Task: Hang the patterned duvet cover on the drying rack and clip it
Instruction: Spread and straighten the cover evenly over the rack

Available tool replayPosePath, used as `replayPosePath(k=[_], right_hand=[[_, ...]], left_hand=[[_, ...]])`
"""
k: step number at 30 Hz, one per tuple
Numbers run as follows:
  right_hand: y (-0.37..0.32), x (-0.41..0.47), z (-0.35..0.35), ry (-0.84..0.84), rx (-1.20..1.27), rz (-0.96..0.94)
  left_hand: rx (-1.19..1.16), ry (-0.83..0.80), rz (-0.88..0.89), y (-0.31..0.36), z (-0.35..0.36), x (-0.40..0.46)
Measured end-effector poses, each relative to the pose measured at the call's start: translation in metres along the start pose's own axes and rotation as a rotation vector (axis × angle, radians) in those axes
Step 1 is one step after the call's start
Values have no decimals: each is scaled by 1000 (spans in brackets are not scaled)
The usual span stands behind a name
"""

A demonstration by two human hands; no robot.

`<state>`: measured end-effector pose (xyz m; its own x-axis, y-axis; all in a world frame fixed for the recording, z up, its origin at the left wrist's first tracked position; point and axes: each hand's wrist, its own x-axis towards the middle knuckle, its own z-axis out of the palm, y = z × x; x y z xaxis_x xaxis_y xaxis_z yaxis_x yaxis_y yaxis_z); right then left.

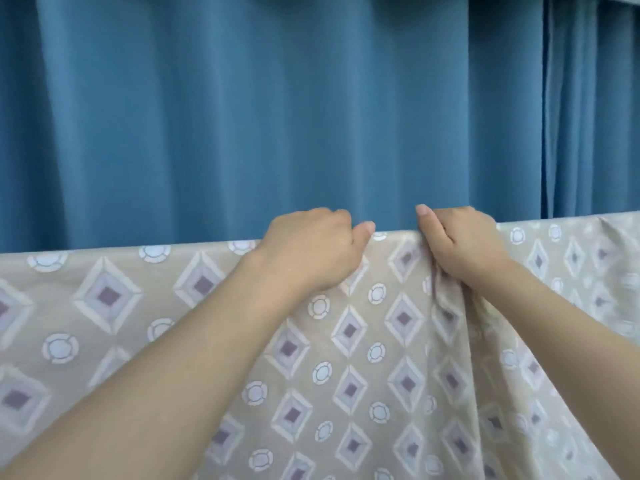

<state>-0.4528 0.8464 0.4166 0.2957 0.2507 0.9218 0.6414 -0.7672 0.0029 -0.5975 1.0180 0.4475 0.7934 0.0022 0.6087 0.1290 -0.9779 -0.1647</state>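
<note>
The patterned duvet cover [381, 341], beige with purple diamonds and white rings, hangs across the lower half of the view with its top fold running nearly level from left to right. The rack's bar is hidden under that fold. My left hand [311, 251] is closed over the top edge near the middle, fingers curled behind the cloth. Just to its right, my right hand [460, 244] pinches a bunched fold of the cover, and creases run down from that grip. No clip shows.
A blue pleated curtain [242, 116] fills the whole background right behind the cover. A gap between two curtain panels [545, 109] runs down at the right.
</note>
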Motion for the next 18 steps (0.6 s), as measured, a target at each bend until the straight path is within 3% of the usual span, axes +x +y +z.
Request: replayPosePath(k=[3, 10, 14, 18], right_hand=[[38, -1, -1, -30, 32, 57], [130, -5, -1, -65, 1, 119], [170, -9, 5, -15, -2, 87], [204, -10, 11, 42, -12, 40]], left_hand=[[-17, 0, 107, 45, 16, 29], [-144, -8, 143, 120, 32, 78], [-72, -20, 164, 147, 43, 94], [48, 72, 98, 150, 55, 93]])
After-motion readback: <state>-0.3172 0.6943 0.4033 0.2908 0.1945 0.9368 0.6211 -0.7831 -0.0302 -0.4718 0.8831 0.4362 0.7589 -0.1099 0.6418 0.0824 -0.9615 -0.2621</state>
